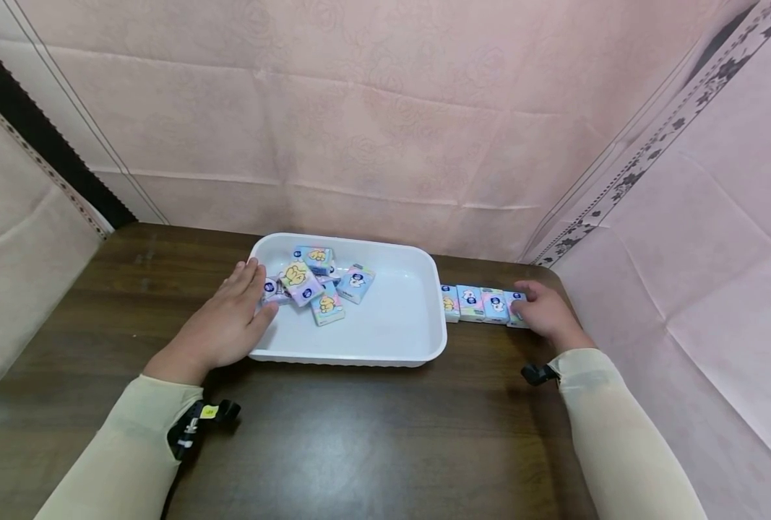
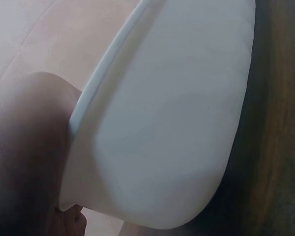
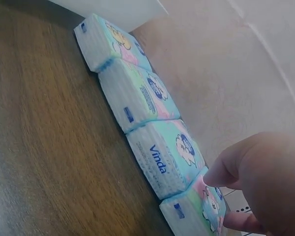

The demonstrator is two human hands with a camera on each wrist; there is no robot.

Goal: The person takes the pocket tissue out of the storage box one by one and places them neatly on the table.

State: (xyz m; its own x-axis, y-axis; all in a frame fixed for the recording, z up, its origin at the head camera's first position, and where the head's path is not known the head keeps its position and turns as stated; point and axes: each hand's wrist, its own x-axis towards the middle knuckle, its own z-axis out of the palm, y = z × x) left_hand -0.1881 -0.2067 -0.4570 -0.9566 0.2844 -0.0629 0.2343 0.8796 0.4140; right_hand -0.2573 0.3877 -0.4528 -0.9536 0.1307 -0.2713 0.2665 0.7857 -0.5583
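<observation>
- Along the right side of the white tray [image 1: 385, 339]: four small packs [image 1: 472, 305] with cartoon prints, side by side in a row running outward from the tray; each touches its neighbour, with "Vinda" readable on a side face in the right wrist view.
- Farthest from the tray in that row: the end pack [image 1: 511, 318], partly covered by the right hand [image 1: 548, 315]; pinches that pack between bent thumb and a finger; other fingers hidden, so cannot tell how they lie.
- Over the tray's left end: left hand [image 1: 229, 325], touching the rim; fingers straight and pressed together, thumb set apart toward the near left corner.
- Inside the tray, in its left half: a heap of packs [image 1: 300, 282], overlapping and turned different ways, some partly hidden below others; cannot count for certain.
- Beneath the tray: brown wooden table [image 1: 333, 448].
- Behind the tray: pink cloth [image 1: 385, 144], creased.
- Right of the tray, beyond the row: pale cloth [image 1: 704, 303] with a flowered band [image 1: 632, 177].
- Nearer than the tray, at both wrists: cream sleeves [image 1: 619, 426] and black devices [image 1: 537, 373].
</observation>
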